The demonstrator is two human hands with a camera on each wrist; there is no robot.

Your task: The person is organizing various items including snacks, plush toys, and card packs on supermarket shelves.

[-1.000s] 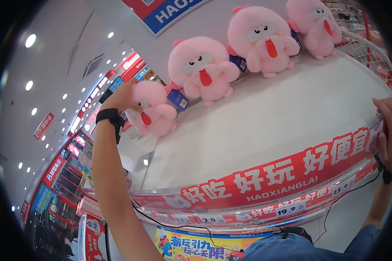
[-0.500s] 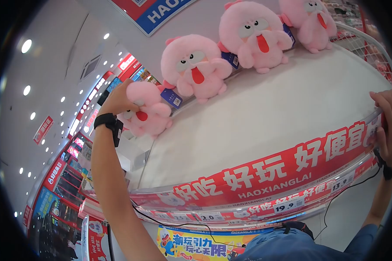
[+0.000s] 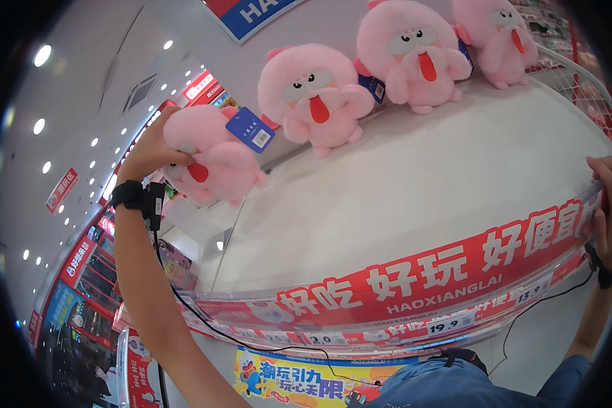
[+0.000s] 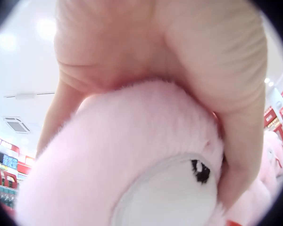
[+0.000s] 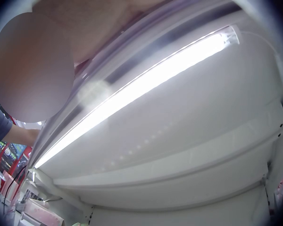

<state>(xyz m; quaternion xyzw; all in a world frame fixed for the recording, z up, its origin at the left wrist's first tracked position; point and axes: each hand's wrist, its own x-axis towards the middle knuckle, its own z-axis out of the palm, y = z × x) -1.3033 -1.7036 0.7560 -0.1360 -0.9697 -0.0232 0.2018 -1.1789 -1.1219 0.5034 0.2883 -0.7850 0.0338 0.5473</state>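
My left hand [image 3: 148, 151] grips the head of a pink plush toy [image 3: 217, 160] at the left end of the shelf, thumb across its face by the eye. The toy leans to the left, and its blue tag [image 3: 250, 129] sticks out to the right. In the left wrist view, the palm [image 4: 155, 42] covers the top of the fuzzy head [image 4: 113, 136], fingers and thumb down either side. At the far right, my right hand [image 3: 606, 211] holds the front edge of the white shelf [image 3: 415, 170], fingers over the top.
More pink plush toys [image 3: 316, 102] stand in a row along the back panel. A red sign strip [image 3: 415, 272] runs along the shelf front. A white wire rack [image 3: 585, 81] stands at the right. Under the shelf glows a light tube [image 5: 132, 94]. A black cable [image 3: 251, 348] hangs from the left wrist.
The left hand has shifted left with the gripped plush toy, which now stands farther from its neighbour, its tag swung out. The right hand stays at the shelf edge.
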